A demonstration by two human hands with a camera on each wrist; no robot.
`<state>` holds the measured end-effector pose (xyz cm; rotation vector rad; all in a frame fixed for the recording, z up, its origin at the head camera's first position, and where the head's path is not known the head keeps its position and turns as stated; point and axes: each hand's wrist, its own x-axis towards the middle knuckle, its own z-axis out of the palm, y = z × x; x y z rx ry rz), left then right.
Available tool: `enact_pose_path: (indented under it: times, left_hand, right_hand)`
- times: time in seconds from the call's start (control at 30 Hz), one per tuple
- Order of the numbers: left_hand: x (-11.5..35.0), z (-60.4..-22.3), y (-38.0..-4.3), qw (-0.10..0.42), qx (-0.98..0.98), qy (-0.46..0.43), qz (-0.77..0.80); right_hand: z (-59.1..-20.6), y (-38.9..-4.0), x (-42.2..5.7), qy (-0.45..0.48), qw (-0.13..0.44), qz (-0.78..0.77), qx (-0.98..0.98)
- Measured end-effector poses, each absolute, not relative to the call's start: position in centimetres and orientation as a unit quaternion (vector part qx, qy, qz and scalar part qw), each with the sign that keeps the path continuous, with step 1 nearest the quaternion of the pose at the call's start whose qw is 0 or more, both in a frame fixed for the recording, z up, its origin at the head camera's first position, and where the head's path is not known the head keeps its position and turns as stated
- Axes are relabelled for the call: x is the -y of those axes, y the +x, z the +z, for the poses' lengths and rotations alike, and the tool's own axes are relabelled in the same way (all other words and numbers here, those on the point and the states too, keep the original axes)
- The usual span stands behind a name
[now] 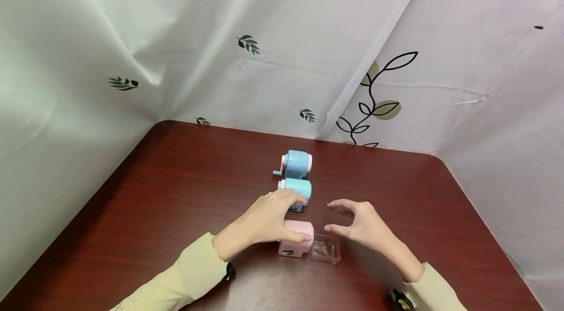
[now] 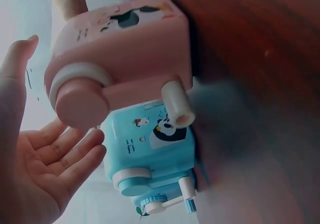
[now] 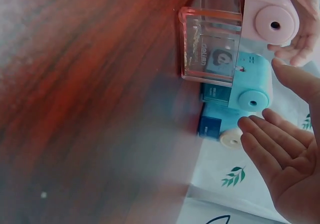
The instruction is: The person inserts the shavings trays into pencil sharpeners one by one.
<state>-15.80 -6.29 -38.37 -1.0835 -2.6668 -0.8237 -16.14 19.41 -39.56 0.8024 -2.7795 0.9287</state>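
Observation:
A pink crank pencil sharpener with a panda print stands on the table. Its clear shavings drawer sits at its right side, the box showing beyond the body in the right wrist view. My left hand arches over the pink sharpener, thumb and fingers spread apart; the left wrist view shows the palm facing its crank side. To the right of the drawer, my right hand hovers with parted fingers and nothing in it. Behind the pink one is a light blue sharpener, partly covered by my left hand.
A darker blue sharpener with a white crank is farthest back in the row. The dark red wooden table ends at a pale leaf-print curtain behind and on both sides.

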Motion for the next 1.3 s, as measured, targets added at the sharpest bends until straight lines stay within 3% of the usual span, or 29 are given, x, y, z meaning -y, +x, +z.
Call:
enact_pose_path:
  times: [0.9,1.3]
  left_hand:
    - [5.8,-39.9,-13.9,0.056,0.9,-0.363,-0.237]
    - [5.7,-40.3,-13.9,0.071,0.896,-0.368,-0.236]
  right_hand:
    - [-41.1,-13.8,-19.5,0.306,-0.015,0.295,0.905]
    - [-41.6,-13.0,-19.4,0.316,-0.006,0.274,0.908]
